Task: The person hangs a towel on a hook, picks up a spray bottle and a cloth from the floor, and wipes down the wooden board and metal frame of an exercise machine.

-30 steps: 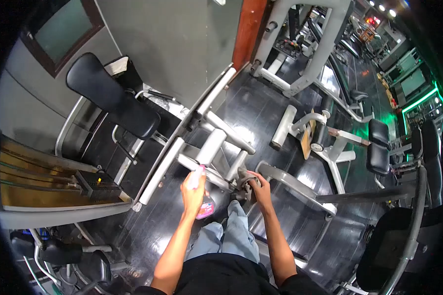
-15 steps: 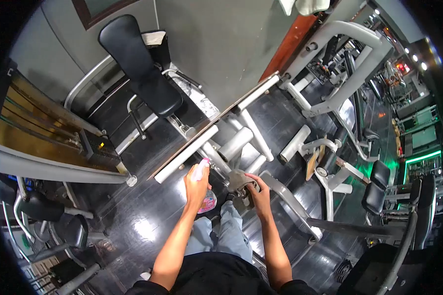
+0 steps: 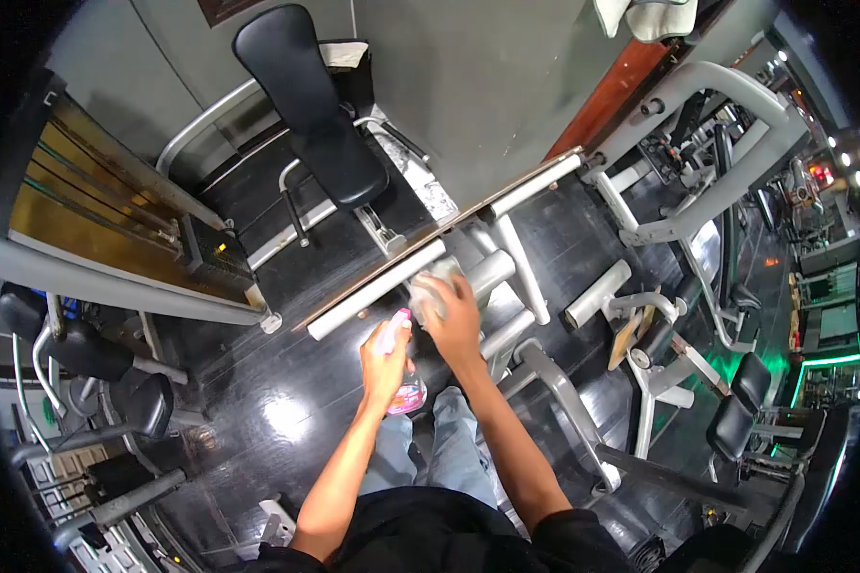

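Observation:
My left hand [image 3: 384, 368] is closed around the neck of a spray bottle [image 3: 408, 395] with a pink and white trigger head; its clear body with a pink label hangs below the fingers. My right hand [image 3: 452, 320] grips a greyish cloth [image 3: 432, 286], somewhat smeared by motion. That cloth is up against the metal frame near the end of a white padded bar [image 3: 377, 289]; whether it presses on the bar or the frame behind, I cannot tell.
A black padded seat [image 3: 315, 115] stands by the grey wall. On the left is a weight stack machine [image 3: 134, 220]. Grey frames of another machine [image 3: 569, 401] rise close on my right, with a black bar [image 3: 674, 475] across. The floor [image 3: 258, 382] is dark and shiny.
My right hand has moved up and left with the cloth, from beside my knee to the machine's frame. The left hand keeps the spray bottle in about the same place. The view has shifted slightly.

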